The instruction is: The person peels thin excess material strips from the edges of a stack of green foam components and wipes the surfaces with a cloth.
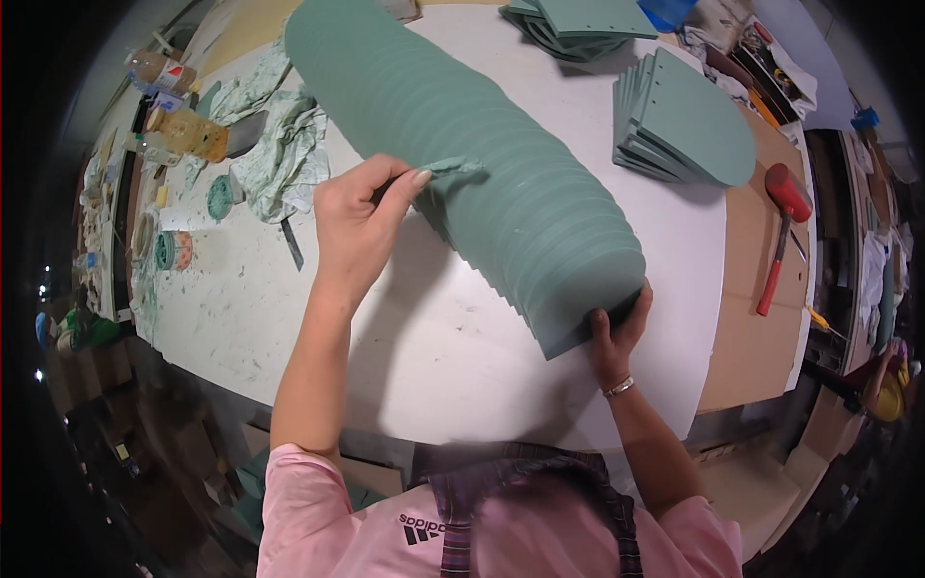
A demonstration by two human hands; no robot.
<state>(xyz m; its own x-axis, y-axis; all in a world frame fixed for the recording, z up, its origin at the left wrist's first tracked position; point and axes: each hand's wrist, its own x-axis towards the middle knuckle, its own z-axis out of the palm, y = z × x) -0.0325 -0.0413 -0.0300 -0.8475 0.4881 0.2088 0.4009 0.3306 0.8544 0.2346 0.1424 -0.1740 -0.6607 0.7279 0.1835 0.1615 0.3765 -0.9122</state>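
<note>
Left hand [361, 217] with green-coated item [453, 167], right hand [621, 337] against overlapping panels [525, 193]

White-topped worktable [226, 332] — tan board [756, 347] along its right, cluttered shelving [840, 212] beyond, room [159, 472] dim below left

This is looking like a workshop: a long row of matching green panels [491, 144] is lying across a green-specked white worktop [226, 323], more panels are sitting in fanned stacks [699, 120] alongside, stained rags [279, 166] are lying bunched beside bottles [196, 135] and a smeared jar [174, 250], and a red mallet [787, 200] is resting on a brown board [740, 332].
</note>
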